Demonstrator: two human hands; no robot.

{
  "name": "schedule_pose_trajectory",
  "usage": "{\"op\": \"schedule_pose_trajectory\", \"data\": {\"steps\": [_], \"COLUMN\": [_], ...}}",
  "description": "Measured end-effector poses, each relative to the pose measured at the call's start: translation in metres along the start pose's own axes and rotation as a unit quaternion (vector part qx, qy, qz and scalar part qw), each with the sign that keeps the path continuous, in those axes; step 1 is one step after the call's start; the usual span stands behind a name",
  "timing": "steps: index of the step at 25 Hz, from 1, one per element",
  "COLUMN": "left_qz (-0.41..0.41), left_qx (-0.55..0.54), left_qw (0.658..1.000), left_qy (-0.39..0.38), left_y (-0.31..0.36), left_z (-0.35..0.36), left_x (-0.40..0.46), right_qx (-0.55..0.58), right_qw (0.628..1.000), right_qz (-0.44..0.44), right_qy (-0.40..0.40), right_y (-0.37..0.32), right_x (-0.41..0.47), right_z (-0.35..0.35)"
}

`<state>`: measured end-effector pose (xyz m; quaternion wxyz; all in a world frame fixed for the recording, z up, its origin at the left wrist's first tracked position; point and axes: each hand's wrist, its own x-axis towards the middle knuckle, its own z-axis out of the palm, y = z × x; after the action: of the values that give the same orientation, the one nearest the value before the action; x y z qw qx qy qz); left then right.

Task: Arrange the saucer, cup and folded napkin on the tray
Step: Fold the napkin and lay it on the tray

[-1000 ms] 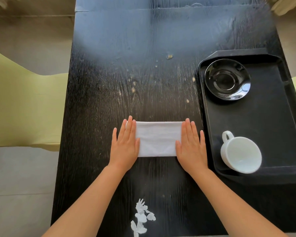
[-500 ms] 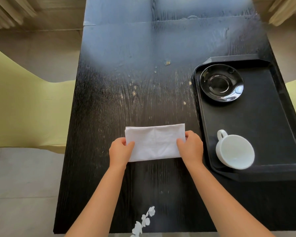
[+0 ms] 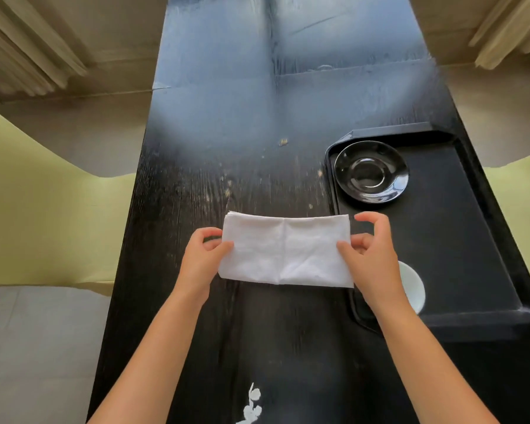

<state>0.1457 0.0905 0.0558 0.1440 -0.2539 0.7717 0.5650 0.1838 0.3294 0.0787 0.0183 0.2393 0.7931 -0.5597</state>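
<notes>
My left hand pinches the left short edge of the folded napkin, thumb on top, fingers curled beneath. My right hand clamps the right edge between thumb and lower fingers, the forefinger raised clear. The napkin appears lifted off the table, beside the tray. Assessment: light, soft cloth, liable to sag or unfold along its centre crease; grip at both ends is advisable. Saucer sits in the tray's far corner. Cup, rigid and breakable, stands near the front, mostly hidden by my wrist.
</notes>
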Motion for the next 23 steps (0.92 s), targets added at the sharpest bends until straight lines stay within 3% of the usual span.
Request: {"op": "schedule_pose_trajectory", "data": {"steps": [4, 7, 13, 16, 23], "left_qz": [0.114, 0.23, 0.361, 0.416, 0.418], "left_qx": [0.066, 0.161, 0.348, 0.431, 0.568], "left_qw": [0.989, 0.952, 0.844, 0.769, 0.668], "left_qy": [-0.073, -0.123, -0.192, -0.223, -0.238], "left_y": [0.063, 0.112, 0.175, 0.176, 0.145], "left_z": [0.056, 0.115, 0.264, 0.32, 0.402], "left_x": [-0.001, -0.002, 0.009, 0.017, 0.029], "right_qx": [-0.015, -0.006, 0.039, 0.046, -0.001], "right_qw": [0.998, 0.997, 0.991, 0.987, 0.979], "right_qz": [-0.04, -0.02, 0.072, 0.118, 0.181], "right_qy": [0.046, 0.076, 0.103, 0.099, 0.093], "right_y": [0.002, 0.022, 0.076, 0.1, 0.141], "right_x": [0.017, 0.029, 0.042, 0.047, 0.068], "right_z": [-0.074, -0.128, -0.204, -0.211, -0.209]}}
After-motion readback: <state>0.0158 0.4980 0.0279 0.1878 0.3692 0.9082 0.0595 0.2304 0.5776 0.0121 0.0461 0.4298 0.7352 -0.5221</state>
